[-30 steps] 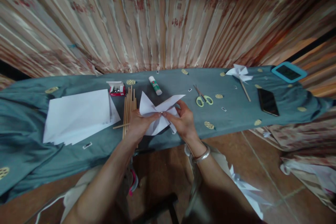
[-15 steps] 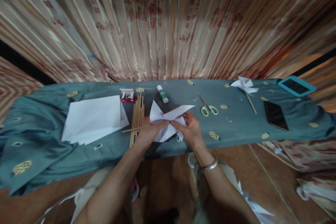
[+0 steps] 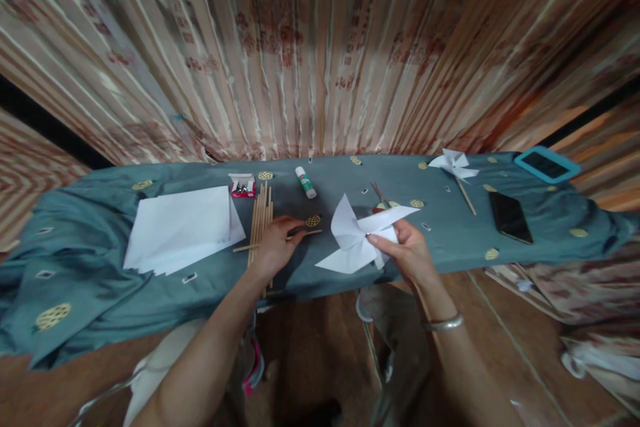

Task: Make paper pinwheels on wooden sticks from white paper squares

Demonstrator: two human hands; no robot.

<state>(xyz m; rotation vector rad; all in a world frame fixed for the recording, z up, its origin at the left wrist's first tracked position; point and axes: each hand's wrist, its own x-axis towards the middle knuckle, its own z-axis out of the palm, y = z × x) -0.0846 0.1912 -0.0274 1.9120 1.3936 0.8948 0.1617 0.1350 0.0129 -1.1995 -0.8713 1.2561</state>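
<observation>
My right hand (image 3: pixel 407 247) pinches a white paper pinwheel (image 3: pixel 350 240), its thumb by a small shiny pin at the centre. The folded blades spread to the left of the hand. With closed fingers, my left hand (image 3: pixel 277 243) grips a thin wooden stick (image 3: pixel 313 232), whose tip sticks out to the right. Its other end appears to show on the left, across a bundle of wooden sticks (image 3: pixel 257 213). Part of that bundle is hidden under the left hand and wrist. Scissors (image 3: pixel 379 195) lie just behind the pinwheel, partly covered by it.
White paper sheets (image 3: pixel 180 227) lie left on the cloth-covered table (image 3: pixel 320 280). Behind the sticks are a red box of pins (image 3: pixel 243 187) and a glue stick (image 3: pixel 305 183). Toward the right lie a pinwheel on a stick (image 3: pixel 455 165), a black phone (image 3: pixel 510 217) and a blue-framed tablet (image 3: pixel 547 165).
My left hand has let go of the pinwheel, moved left and closed on a wooden stick. My right hand has carried the pinwheel to the right, partly covering the scissors.
</observation>
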